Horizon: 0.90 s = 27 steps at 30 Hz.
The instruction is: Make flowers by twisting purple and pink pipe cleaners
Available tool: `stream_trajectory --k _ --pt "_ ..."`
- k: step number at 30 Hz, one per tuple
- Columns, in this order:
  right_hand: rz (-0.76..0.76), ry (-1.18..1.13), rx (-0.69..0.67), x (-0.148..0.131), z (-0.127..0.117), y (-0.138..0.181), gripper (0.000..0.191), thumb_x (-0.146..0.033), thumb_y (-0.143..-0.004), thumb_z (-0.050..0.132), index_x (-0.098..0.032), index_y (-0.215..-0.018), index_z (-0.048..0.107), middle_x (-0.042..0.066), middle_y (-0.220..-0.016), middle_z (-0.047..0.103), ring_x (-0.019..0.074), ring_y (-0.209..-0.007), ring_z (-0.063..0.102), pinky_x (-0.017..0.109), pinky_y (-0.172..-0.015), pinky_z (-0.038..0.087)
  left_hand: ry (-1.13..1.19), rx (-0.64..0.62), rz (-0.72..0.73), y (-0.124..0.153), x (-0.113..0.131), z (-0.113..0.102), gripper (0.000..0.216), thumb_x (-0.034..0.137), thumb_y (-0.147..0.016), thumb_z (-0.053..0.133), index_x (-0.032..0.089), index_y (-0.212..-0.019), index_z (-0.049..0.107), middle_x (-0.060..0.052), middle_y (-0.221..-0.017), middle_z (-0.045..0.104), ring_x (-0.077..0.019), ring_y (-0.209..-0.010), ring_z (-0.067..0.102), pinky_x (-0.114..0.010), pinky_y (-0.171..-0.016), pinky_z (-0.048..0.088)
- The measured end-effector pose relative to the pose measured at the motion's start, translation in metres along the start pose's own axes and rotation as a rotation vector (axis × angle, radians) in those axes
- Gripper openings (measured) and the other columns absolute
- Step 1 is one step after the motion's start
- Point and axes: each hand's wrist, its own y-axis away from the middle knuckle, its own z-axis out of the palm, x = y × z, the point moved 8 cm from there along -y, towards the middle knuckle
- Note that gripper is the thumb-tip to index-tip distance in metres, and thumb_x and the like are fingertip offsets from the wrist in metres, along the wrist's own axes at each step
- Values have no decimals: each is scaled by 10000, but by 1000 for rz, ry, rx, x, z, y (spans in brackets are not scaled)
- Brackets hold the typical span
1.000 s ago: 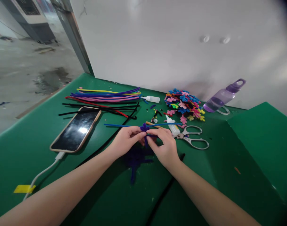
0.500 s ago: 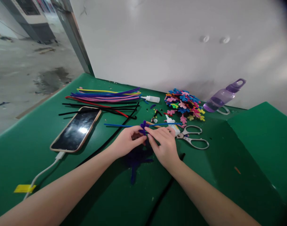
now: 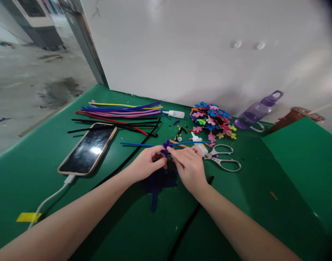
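Note:
Between my two hands is a small purple pipe-cleaner flower [image 3: 167,144] with looped petals. My left hand [image 3: 146,163] pinches it from the left, its thumb lying just below the petals. From the right, the fingertips of my right hand [image 3: 189,166] press on the flower and partly cover it. A blue pipe cleaner [image 3: 135,144] runs crosswise behind the hands. Under them lie dark purple fuzzy pieces [image 3: 155,186], blurred in shadow. Close to my right hand are a white glue bottle [image 3: 200,145] and grey-handled scissors [image 3: 222,164].
A phone [image 3: 87,150] on a charging cable lies left. Behind it are coloured pipe cleaners [image 3: 124,110] and another small bottle [image 3: 176,114]. A heap of fuzzy shapes [image 3: 212,117], a purple water bottle [image 3: 257,110], a brown cup [image 3: 293,117] and a green panel [image 3: 304,156] stand right.
My right hand's fingers have drawn closer together on the flower, which has turned slightly. A brown cup with a straw now shows behind the green panel.

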Motion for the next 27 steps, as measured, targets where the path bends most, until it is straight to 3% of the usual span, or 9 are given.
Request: stream_trajectory --k 4,11,16,27 --pt "12 -39 61 0 -6 0 290 -128 -868 512 -251 -1112 608 -10 -831 702 121 -732 600 333 -790 338 156 51 8 -2 -2 -4 289 223 -795 555 141 -1070 514 11 -733 627 -115 -689 594 -236 -690 453" --pt "15 -63 95 -1 -11 -1 302 -129 -852 541 -257 -1118 604 -17 -818 699 116 -720 604 331 -792 345 209 73 -26 -2 -1 -6 142 269 -800 570 131 -832 580 -11 -736 644 -116 -642 604 -236 -656 455" --pt "-5 -60 70 -3 -9 0 332 -124 -862 523 -275 -1152 582 -23 -864 698 108 -747 610 331 -820 341 212 123 -11 0 2 -11 163 275 -808 565 135 -727 585 8 -651 632 -102 -617 584 -215 -650 441" --pt "30 -92 45 -3 -7 -3 279 -184 -869 512 -273 -1112 615 10 -945 682 144 -861 607 338 -836 380 218 121 -48 0 -1 -9 151 283 -764 609 138 -749 570 7 -625 629 -116 -597 583 -243 -635 451"
